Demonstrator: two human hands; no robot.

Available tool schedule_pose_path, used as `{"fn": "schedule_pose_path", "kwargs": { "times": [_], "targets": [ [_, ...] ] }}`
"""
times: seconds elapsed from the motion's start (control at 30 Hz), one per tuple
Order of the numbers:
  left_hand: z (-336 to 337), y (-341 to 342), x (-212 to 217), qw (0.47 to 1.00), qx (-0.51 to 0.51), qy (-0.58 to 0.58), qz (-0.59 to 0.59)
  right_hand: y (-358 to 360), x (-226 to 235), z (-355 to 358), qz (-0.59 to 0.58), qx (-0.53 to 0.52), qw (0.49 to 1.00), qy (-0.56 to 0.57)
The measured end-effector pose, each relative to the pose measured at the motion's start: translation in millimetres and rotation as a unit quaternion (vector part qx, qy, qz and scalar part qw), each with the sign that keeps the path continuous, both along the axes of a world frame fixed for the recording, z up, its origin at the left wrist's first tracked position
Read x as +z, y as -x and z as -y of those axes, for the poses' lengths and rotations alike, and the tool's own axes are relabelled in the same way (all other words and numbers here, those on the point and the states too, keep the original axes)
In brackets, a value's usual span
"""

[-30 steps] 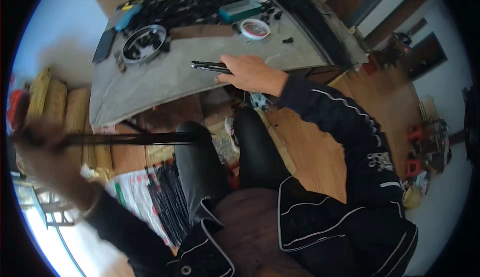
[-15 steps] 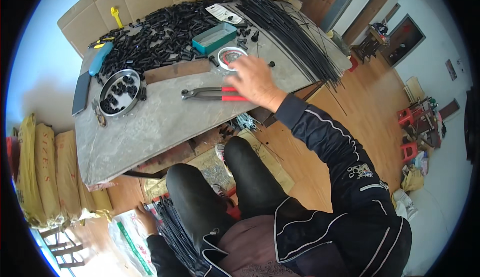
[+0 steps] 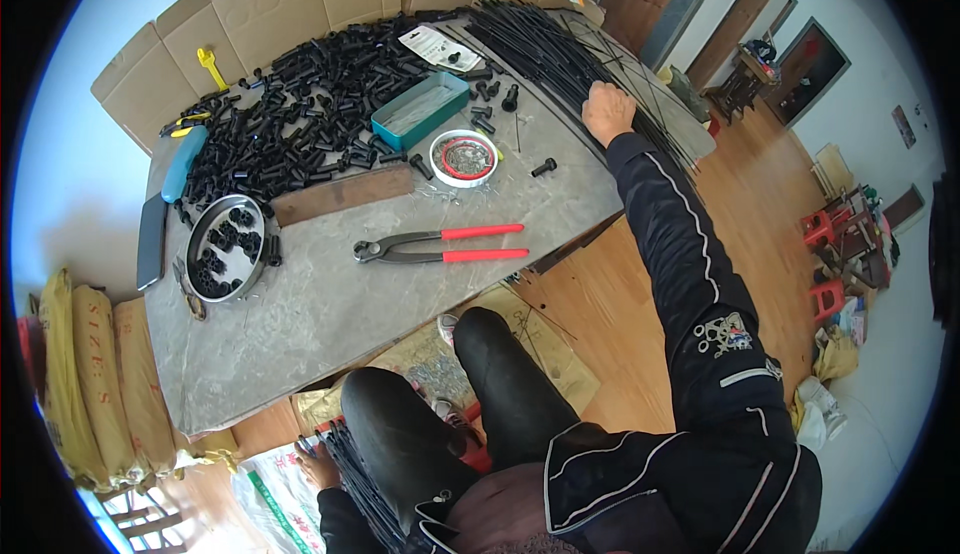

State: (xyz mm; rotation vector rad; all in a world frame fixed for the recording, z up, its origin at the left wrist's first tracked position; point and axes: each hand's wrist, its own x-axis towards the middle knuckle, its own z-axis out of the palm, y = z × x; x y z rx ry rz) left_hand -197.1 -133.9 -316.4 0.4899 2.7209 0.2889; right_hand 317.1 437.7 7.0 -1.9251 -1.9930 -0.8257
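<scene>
My right hand (image 3: 608, 112) is closed at the edge of a long bundle of thin black rods (image 3: 545, 52) on the tabletop's right side; its fingertips are hidden against the rods. Low beside my left thigh, my left hand (image 3: 318, 467) has its fingers apart over a white plastic bag (image 3: 268, 494), next to a second bundle of black rods (image 3: 362, 479). End-cutting pincers with red handles (image 3: 440, 244) lie on the table. Behind them stands a white round dish (image 3: 463, 160) holding small metal bits and a red ring. A single black bolt-like piece (image 3: 543, 167) lies right of the dish.
A big heap of black bolt-like pieces (image 3: 300, 104) covers the table's back left. A teal tray (image 3: 420, 111), a wooden strip (image 3: 343, 196), a round metal bowl (image 3: 226, 249) and small snips (image 3: 188, 289) are around it. Cardboard (image 3: 280, 4) borders the back; yellow sacks (image 3: 105, 384) stand left.
My right hand has moved from the white dish and pincers, right and away from me, to the rod bundle. My left hand has shifted slightly beside my thigh. The view has tilted somewhat.
</scene>
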Motion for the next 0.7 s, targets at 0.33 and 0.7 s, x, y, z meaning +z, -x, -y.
{"fn": "schedule_pose_path", "kwargs": {
  "times": [0.33, 0.7],
  "targets": [
    [-54.2, 10.1, 50.4, 0.956, -0.144, -0.246, 0.069, 18.4, 103.0, 13.8, -0.149, 0.082, 0.982, 0.088],
    [-125.2, -126.7, 320.3, 0.767, -0.283, -0.407, 0.407, 56.2, 234.7, 163.2, -0.1, 0.223, 0.968, -0.061]
  ]
}}
